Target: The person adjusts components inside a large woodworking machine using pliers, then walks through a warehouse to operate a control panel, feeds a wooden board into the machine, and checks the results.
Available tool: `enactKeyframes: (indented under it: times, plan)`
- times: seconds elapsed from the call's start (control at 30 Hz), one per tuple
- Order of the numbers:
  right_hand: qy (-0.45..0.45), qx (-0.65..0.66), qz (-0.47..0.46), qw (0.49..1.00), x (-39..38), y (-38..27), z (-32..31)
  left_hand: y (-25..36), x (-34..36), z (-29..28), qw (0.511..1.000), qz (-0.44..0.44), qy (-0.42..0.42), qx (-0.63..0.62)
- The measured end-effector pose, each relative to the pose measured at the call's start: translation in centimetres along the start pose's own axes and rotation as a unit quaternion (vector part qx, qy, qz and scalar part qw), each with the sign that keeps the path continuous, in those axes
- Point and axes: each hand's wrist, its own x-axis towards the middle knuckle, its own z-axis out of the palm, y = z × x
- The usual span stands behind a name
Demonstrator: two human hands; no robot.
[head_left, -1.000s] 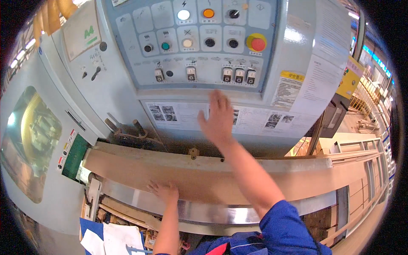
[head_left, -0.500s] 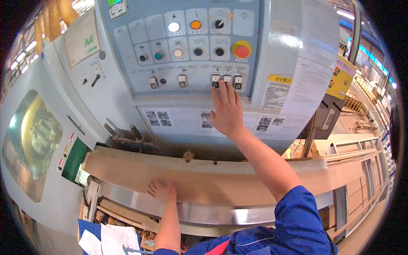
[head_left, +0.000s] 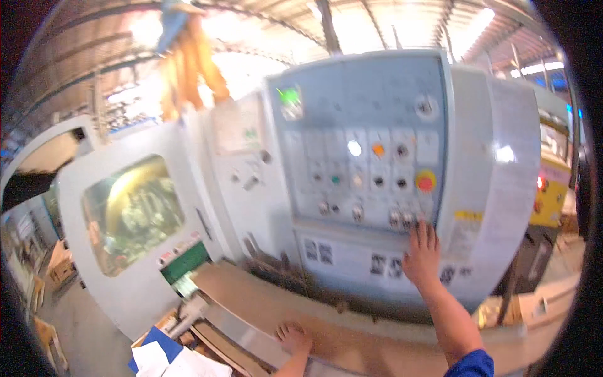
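Observation:
My right hand [head_left: 423, 256] reaches up to the grey-blue control panel [head_left: 352, 103], fingers stretched out. Its fingertips are at the rightmost rocker switch of the bottom row, partly covering it; whether they press it is too blurred to tell. Just above is a red stop button [head_left: 426, 182] on a yellow ring. My left hand [head_left: 294, 339] rests with spread fingers on the near edge of a long brown board [head_left: 251, 294]. The board lies along the machine's front, its left end at the green-edged opening [head_left: 186, 266]. Neither hand holds anything.
Left of the panel is a pale machine door [head_left: 75, 207] with a window showing machinery inside. White papers [head_left: 195, 366] on a blue folder lie at the lower left. Orange hoses [head_left: 196, 63] hang behind. A yellow box [head_left: 553, 182] stands at right.
My view has tilted up and turned left, so roof and machine door show more. My right hand's fingertips have shifted right along the switches. My left hand stays on the board.

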Motion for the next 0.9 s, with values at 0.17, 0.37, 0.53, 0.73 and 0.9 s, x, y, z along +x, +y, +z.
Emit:
enactKeyframes:
  times: [0.17, 0.37, 0.53, 0.73, 0.9]
  plan:
    - [0.002, -0.024, -0.039, 0.999, -0.6, -1.7, -0.8, -2.0, -3.8, -1.8, 0.989, 0.1, 0.095, -0.05]
    - [0.06, -0.053, -0.069, 0.994, 0.4, -0.1, 1.1, -0.4, -6.7, -5.9, 0.984, 0.131, 0.067, -0.104]
    - [0.01, -0.046, -0.053, 0.997, 1.3, 0.1, 1.9, 0.2, -7.4, -7.3, 0.98, 0.145, 0.047, -0.124]
    - [-0.037, -0.023, -0.047, 0.998, 1.0, -0.7, 0.7, -0.2, -9.5, -8.8, 0.977, 0.154, 0.02, -0.143]
    - [-0.124, -0.07, -0.04, 0.989, 1.3, -0.4, 0.8, -0.2, -11.2, -9.6, 0.975, 0.161, 0.005, -0.156]
